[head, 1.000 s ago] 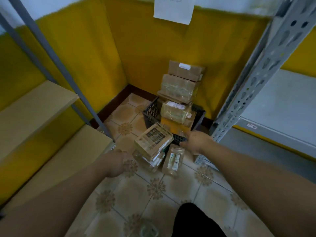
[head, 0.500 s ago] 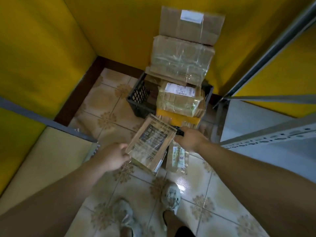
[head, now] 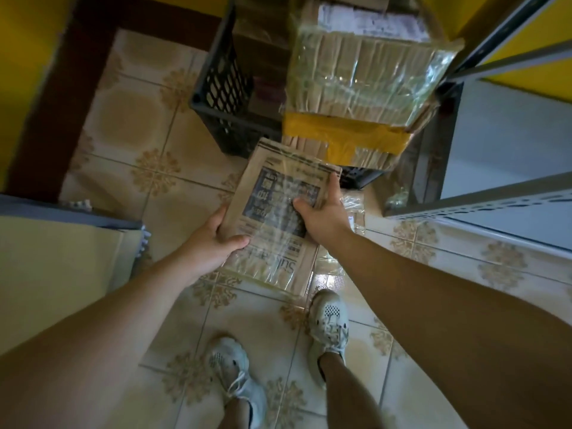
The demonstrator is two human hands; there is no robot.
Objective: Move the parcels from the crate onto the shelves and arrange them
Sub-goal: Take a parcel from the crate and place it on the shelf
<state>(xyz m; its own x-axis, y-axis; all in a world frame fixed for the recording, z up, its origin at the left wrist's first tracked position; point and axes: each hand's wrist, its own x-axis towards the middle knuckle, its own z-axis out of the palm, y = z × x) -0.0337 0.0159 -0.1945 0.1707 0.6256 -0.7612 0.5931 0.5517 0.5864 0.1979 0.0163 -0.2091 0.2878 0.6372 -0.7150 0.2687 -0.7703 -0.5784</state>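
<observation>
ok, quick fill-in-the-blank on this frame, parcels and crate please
1. The left hand and right hand hold the printed parcel over the ____ floor.
2. The crate behind it is ____.
3. The box at the crate's near side carries ____ tape.
Missing: tiled; black; yellow.

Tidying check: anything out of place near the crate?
Yes: a clear-wrapped packet lies on the floor in front of the crate, not in it, partly hidden behind the parcel being held.
</observation>
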